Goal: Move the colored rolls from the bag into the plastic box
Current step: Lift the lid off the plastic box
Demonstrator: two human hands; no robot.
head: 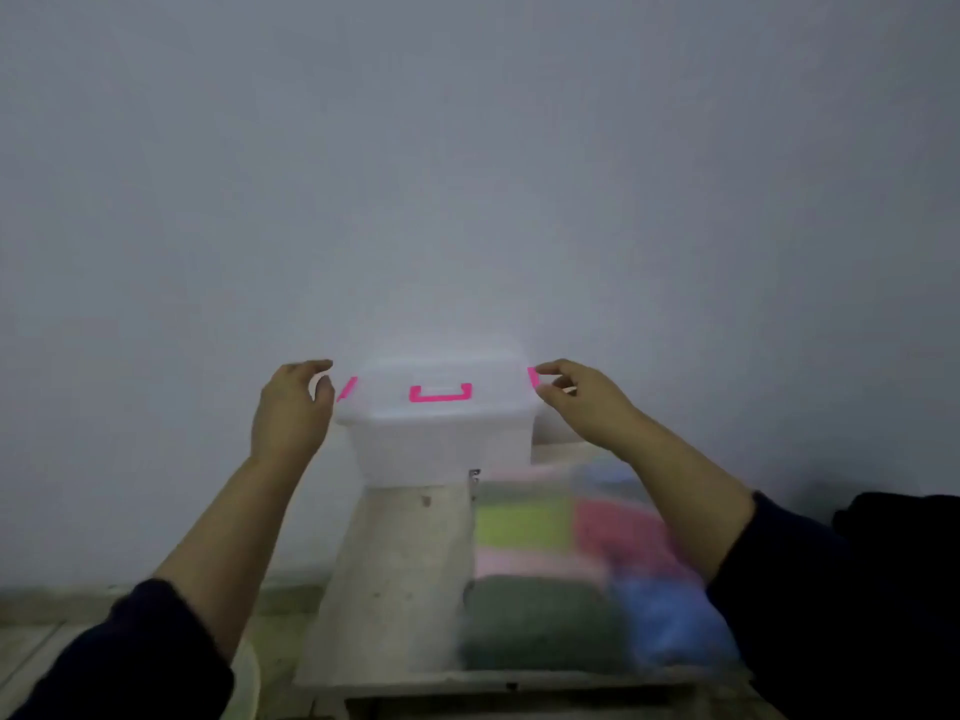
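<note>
The white translucent plastic box stands at the far end of the small table, lid on, with a pink top handle and a pink latch at each end. My left hand hovers just left of the left latch, finger and thumb curved apart and not clearly touching it. My right hand pinches the right latch with its fingertips. The clear bag of colored rolls lies in front of the box at the right, blurred, showing green, yellow, pink, red and blue rolls.
The whitish wooden table is narrow, with bare room left of the bag. A plain grey wall rises right behind the box. A dark cloth sits at the right edge, and a pale round rim shows low on the left.
</note>
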